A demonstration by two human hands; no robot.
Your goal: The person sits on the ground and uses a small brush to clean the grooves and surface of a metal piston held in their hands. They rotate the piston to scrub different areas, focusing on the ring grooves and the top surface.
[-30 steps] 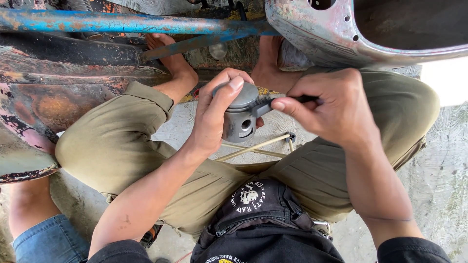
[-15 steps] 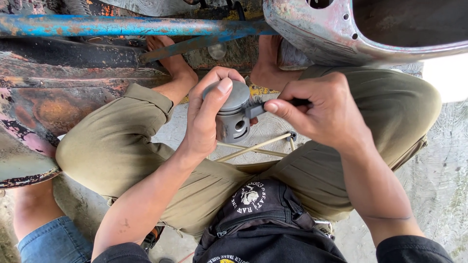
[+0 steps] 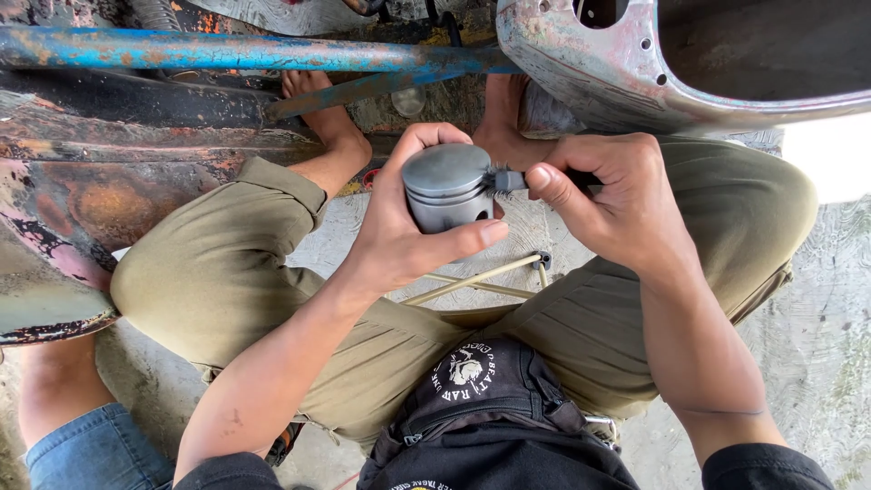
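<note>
My left hand [image 3: 399, 240] grips the grey piston [image 3: 446, 186] above my knees; my right hand [image 3: 603, 204] pinches a small dark tool [image 3: 510, 181] against its side. If the tool slips, it may scratch the piston.

Right hand [image 3: 608, 204] hides the black tool's [image 3: 510, 181] handle.

The person's left hand [image 3: 399, 227] is raised in front of the knees, its fingers curled closed and the thumb stretched out straight (pointing to the right). The right hand [image 3: 608, 204] is just beside it, fingers folded in, thumb pressed forward. Both forearms come up from below, bare to the sleeves.
</note>
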